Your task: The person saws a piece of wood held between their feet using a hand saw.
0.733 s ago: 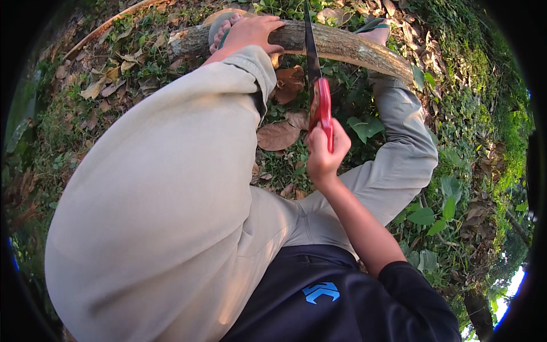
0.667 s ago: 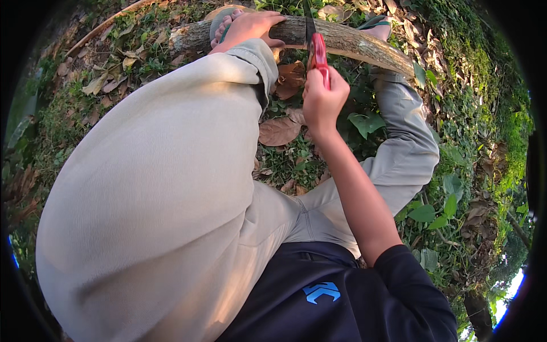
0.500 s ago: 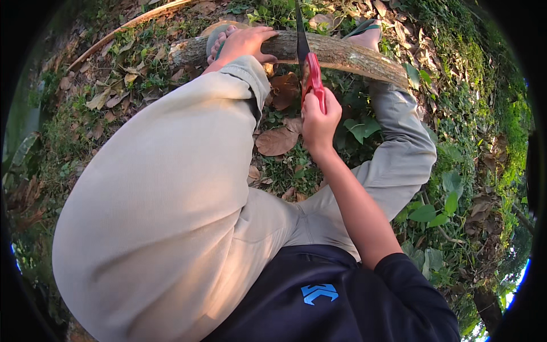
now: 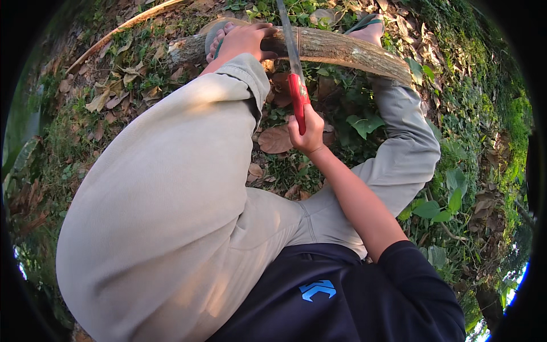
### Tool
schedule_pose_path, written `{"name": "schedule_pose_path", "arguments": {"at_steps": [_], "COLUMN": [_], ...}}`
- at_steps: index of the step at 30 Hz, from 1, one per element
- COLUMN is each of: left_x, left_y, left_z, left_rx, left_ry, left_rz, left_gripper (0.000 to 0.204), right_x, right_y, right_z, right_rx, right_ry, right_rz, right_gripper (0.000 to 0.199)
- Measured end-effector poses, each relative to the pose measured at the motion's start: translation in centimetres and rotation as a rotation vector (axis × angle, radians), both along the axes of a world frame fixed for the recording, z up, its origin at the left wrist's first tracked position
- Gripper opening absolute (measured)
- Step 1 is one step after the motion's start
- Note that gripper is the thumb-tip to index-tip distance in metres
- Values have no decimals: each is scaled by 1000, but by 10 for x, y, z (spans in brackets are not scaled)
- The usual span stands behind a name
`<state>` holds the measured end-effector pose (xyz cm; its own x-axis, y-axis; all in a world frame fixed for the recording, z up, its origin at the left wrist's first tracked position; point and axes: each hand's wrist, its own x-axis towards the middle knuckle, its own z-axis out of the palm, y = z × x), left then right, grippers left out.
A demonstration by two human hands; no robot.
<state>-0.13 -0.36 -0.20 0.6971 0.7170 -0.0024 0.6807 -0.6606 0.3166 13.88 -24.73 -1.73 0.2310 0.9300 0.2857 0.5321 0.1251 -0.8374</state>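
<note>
A thick bark-covered log (image 4: 347, 51) lies crosswise at the top of the view. My left hand (image 4: 245, 41) grips the log near its left end, beside my left foot (image 4: 219, 41). My right hand (image 4: 308, 131) is closed round the lower end of the red handle of a hand saw (image 4: 298, 94). The saw's grey blade points away from me and crosses the log just right of my left hand. The blade's contact with the bark, and any cut there, cannot be made out clearly.
My bent legs in light trousers (image 4: 154, 188) flank the work, and my right foot (image 4: 367, 31) in a sandal is beyond the log. Dry leaves (image 4: 275, 139) and green plants (image 4: 364, 126) cover the ground. A long pale stick (image 4: 125, 28) lies at the upper left.
My right hand has drawn the saw back toward me and slightly left, and the handle has turned. My left hand stays on the log.
</note>
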Motion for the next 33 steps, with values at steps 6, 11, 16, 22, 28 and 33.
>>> {"name": "schedule_pose_path", "arguments": {"at_steps": [6,11,16,22,28,33], "left_x": [1,-3,7,3,5,2], "left_y": [0,3,-4,-10,1,-8], "left_z": [-8,-5,4,25,7,20], "left_rx": [14,20,26,-28,-95,-62], "left_ry": [-2,-56,-132,114,-42,13], "left_rz": [12,-19,12,171,103,137], "left_gripper": [68,68,57,64,58,54], "right_x": [-48,-33,-2,-44,7,70], "right_y": [-47,23,114,-74,68,94], "right_z": [41,48,60,72,77,78], "right_rx": [-243,-74,-115,-185,-66,-89], "right_ry": [412,339,395,302,414,395], "right_rz": [-254,-330,-495,-155,-488,-448], "right_gripper": [10,14,20,6,23,23]}}
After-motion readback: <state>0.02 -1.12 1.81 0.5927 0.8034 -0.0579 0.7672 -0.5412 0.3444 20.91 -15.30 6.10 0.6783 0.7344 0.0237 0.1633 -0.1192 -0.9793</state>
